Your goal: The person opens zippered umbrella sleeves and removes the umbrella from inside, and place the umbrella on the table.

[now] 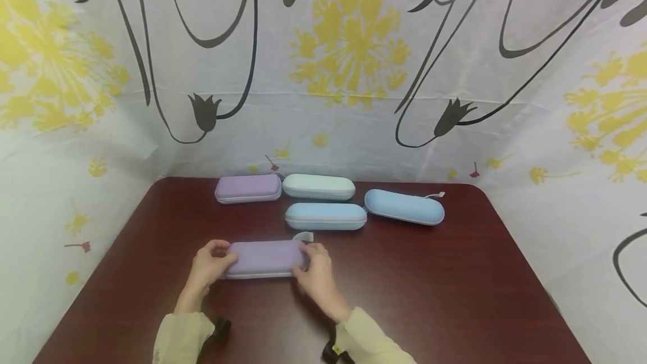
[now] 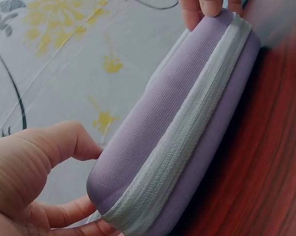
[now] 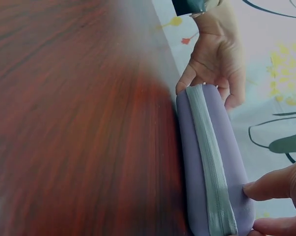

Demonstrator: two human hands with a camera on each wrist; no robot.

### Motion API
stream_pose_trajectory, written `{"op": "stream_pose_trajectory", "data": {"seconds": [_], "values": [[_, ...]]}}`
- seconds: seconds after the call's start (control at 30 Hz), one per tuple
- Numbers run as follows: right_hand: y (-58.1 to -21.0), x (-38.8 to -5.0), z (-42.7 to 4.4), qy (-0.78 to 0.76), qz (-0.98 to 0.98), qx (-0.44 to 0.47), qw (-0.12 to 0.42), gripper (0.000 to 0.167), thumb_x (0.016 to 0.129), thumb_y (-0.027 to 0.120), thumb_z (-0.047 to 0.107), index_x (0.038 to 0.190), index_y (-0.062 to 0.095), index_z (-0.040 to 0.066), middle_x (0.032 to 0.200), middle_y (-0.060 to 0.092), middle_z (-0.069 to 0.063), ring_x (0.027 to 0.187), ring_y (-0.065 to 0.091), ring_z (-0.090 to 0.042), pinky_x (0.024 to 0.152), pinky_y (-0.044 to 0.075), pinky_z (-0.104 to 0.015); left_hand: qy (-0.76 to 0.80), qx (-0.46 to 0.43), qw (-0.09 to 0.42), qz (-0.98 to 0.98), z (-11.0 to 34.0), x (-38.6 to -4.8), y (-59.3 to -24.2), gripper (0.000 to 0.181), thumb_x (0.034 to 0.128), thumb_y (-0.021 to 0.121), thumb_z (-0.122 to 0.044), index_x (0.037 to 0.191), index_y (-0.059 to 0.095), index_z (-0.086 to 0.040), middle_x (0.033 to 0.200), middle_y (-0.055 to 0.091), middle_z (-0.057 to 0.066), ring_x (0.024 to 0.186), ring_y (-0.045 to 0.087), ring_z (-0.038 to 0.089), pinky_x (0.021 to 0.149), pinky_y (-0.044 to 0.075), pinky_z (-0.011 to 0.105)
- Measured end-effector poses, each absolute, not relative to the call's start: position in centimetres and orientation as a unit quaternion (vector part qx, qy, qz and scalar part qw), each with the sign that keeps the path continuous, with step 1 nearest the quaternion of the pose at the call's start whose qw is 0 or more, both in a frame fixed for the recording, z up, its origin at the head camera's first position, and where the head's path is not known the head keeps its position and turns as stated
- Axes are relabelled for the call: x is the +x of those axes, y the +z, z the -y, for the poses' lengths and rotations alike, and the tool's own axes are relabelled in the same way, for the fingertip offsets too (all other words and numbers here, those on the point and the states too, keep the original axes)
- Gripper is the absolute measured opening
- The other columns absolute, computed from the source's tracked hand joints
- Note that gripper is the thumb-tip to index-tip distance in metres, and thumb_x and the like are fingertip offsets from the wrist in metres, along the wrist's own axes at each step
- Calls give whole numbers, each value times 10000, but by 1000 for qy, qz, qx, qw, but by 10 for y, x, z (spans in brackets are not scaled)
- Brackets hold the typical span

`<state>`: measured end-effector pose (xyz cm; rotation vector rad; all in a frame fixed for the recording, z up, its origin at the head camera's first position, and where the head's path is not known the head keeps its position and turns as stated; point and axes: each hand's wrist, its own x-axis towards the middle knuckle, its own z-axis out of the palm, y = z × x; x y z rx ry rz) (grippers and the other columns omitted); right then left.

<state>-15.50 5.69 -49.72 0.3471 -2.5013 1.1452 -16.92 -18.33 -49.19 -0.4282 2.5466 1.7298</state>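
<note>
A purple zippered case (image 1: pixel 265 258) lies lengthwise across the front middle of the table, a pale strap at its upper right corner. My left hand (image 1: pixel 208 265) pinches its left end, thumb on top; in the left wrist view that hand (image 2: pixel 44 177) has thumb and fingers around the end of the case (image 2: pixel 152 132). At the right end, my right hand (image 1: pixel 317 277) grips with the thumb at the near edge and fingers at the far corner. The white zipper (image 3: pixel 210 162) runs along the side in the right wrist view.
Behind stand a second purple case (image 1: pixel 248 189), a mint case (image 1: pixel 319 187) and two blue cases (image 1: pixel 326 217), (image 1: pixel 404 207) on the dark red table (image 1: pixel 429 285). A patterned cloth (image 1: pixel 323 122) hangs beyond the table's back edge.
</note>
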Motion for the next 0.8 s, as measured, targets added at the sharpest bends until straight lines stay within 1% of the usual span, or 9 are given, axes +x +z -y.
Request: {"op": "stream_pose_trajectory", "data": {"seconds": [0.13,0.3,0.4,0.53,0.63,0.8], "values": [[-498,-151,-75,400,888,126,190,417,620,780,2,1010,654,-78,952,596,-152,801,569,-252,703,500,-330,564,-127,16,-816,166,-167,-493,381,750,670,-73,1098,546,22,1089,583,225,800,584,203,561,539,323],[-498,-143,-97,404,889,124,178,419,628,774,-16,1019,644,-94,964,588,-161,719,562,-201,623,499,-241,556,-117,20,-822,146,-164,-495,376,736,675,-73,1082,553,10,1071,582,199,814,574,225,549,532,322],[-497,-139,-110,410,888,120,171,419,634,772,-26,1023,639,-104,972,584,-168,702,570,-190,598,498,-218,558,-104,26,-823,135,-163,-496,383,724,680,-70,1078,555,6,1053,584,187,797,578,218,545,527,323],[-496,-135,-124,419,884,116,169,412,639,770,-47,1024,639,-108,987,585,-174,772,600,-227,602,517,-215,574,-69,45,-815,126,-163,-498,419,699,696,-23,1093,552,-10,1063,579,174,782,597,213,565,533,333],[-495,-133,-134,430,880,112,167,413,638,763,-68,1030,640,-109,996,586,-178,838,613,-266,620,530,-220,578,-31,58,-813,123,-163,-498,477,669,714,24,1113,549,-30,1106,566,164,817,603,233,595,537,345],[-495,-132,-147,435,880,106,162,418,639,764,-77,1038,642,-103,1002,588,-176,853,621,-277,633,533,-220,573,44,72,-815,122,-164,-500,561,635,740,66,1143,532,-48,1152,539,169,863,598,267,632,529,340]]}}
